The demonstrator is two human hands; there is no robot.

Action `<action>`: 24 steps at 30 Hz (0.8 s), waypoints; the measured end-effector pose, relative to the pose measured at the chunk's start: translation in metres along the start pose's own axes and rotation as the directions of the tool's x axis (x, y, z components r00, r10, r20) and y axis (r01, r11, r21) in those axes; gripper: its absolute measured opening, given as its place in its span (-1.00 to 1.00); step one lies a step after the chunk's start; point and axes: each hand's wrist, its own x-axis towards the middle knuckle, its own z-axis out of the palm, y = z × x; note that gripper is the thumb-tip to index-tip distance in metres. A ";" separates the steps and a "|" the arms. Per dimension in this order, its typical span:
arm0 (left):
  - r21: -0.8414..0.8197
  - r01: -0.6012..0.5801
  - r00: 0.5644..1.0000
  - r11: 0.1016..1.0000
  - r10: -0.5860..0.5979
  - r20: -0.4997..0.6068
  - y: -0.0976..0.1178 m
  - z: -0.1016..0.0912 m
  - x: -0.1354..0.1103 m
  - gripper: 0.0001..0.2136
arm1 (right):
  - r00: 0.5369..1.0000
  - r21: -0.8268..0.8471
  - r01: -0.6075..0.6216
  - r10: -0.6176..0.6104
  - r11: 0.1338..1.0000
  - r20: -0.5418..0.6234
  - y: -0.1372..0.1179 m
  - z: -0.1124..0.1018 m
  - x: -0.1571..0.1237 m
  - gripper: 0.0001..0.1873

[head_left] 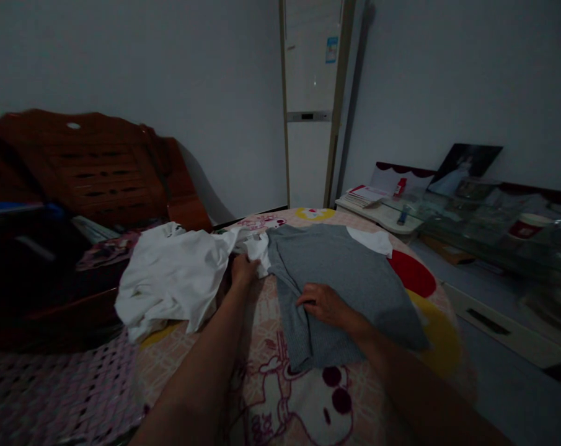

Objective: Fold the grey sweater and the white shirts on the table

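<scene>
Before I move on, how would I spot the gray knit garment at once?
Find the pink patterned tablecloth. Right of the heaped white fabric, under the right hand, lies the gray knit garment. Unlike that crumpled heap, it's gray and mostly flat.

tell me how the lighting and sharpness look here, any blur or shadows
Head view: dim overall, darkest at lower left; head view: a soft shadow on the wall beside the wooden chair, a small glint on the tall white unit; head view: the glass shelf at right is blurred, while the grey garment and right hand look clearer.
</scene>
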 end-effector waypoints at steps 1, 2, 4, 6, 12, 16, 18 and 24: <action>0.042 -0.003 1.000 0.999 0.005 -0.025 0.001 0.001 0.000 -0.84 | 1.000 0.006 -0.004 0.004 1.000 -0.002 0.000 0.000 0.000 -0.72; 0.093 0.007 0.999 0.996 -0.002 -0.054 0.003 0.002 0.000 -0.83 | 1.000 0.013 -0.005 0.005 1.000 -0.005 0.000 -0.001 0.000 -0.73; 0.152 0.017 0.995 0.988 -0.003 -0.095 0.006 0.003 -0.002 -0.81 | 1.000 0.030 -0.003 0.003 1.000 -0.013 0.000 -0.001 0.000 -0.73; 0.154 0.015 0.992 0.988 0.004 -0.123 0.009 0.004 -0.003 -0.78 | 1.000 0.049 -0.004 0.006 0.999 -0.025 0.001 0.000 -0.001 -0.72; 0.028 0.050 0.990 0.998 -0.046 -0.134 0.006 0.001 0.003 -0.74 | 1.000 0.058 0.001 0.000 0.998 -0.011 0.002 0.000 -0.002 -0.74; -0.037 -0.021 0.983 0.999 0.014 -0.183 0.014 0.003 0.009 -0.62 | 1.000 0.080 -0.006 0.007 0.997 -0.012 0.001 -0.002 -0.001 -0.75; -0.073 -0.072 0.982 0.995 0.058 -0.178 0.025 0.005 0.013 -0.58 | 1.000 0.111 -0.016 0.019 0.994 -0.023 0.000 -0.004 0.000 -0.74; -0.215 -0.271 0.962 0.938 0.261 -0.073 0.082 0.025 0.035 -0.41 | 0.993 0.266 -0.058 0.083 0.962 -0.081 -0.005 -0.017 -0.002 -0.71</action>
